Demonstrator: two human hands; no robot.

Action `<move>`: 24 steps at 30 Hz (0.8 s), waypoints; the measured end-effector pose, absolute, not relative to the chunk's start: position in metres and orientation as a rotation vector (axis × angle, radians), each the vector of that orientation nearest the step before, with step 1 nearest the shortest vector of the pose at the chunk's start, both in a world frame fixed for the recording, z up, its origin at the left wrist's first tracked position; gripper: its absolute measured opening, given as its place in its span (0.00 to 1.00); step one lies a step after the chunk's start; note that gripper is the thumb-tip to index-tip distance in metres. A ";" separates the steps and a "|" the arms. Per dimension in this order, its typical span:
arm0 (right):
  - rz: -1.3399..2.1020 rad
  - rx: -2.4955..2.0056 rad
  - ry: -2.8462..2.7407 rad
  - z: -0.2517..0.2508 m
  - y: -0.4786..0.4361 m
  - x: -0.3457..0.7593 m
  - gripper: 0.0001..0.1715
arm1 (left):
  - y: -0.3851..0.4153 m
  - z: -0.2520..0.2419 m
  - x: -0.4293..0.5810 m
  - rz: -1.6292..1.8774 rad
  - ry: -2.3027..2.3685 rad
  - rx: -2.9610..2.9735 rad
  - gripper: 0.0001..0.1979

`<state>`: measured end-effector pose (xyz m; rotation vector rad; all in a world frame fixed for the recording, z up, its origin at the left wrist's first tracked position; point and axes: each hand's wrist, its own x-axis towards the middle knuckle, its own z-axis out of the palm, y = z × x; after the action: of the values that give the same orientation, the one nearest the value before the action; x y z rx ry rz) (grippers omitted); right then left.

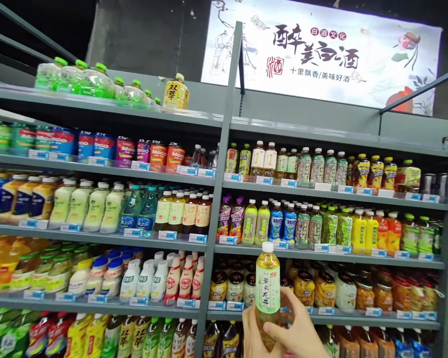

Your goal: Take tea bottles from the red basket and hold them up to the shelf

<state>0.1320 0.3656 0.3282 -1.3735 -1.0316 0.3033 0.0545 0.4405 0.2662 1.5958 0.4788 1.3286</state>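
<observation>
A bottle of tea with a white cap, a pale green label and yellowish-brown liquid stands upright between my hands, low in the view and right of the middle. My right hand is closed round its lower right side, the thumb across the front and the fingers partly behind it. On the other side, my left hand is closed against the bottle's lower left; its fingertips are partly hidden behind the bottle. Beyond the bottle, a shelf holds jars of preserved fruit.
Grey shelving fills the view, packed with drinks. Similar tea bottles stand on an upper right shelf. Cup drinks and milky bottles fill the left side. A lit sign hangs above.
</observation>
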 end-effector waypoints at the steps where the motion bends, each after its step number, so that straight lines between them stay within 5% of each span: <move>1: 0.287 -1.392 -1.022 0.328 0.365 0.132 0.39 | 0.440 0.270 0.057 1.324 0.494 1.618 0.28; 10: 0.113 -1.390 -1.002 0.377 0.346 0.158 0.31 | 0.451 0.355 0.038 1.001 0.158 1.877 0.27; 13: 0.054 -1.390 -1.003 0.393 0.340 0.169 0.26 | 0.468 0.399 0.033 0.818 0.024 1.993 0.33; 24: -0.122 -1.475 -1.061 0.414 0.318 0.218 0.21 | 0.448 0.473 0.108 0.956 -0.032 1.693 0.41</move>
<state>0.2182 0.3182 0.4136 -1.4748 -1.0612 -0.1221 0.1083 0.4476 0.4730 1.6927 -0.0318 0.9556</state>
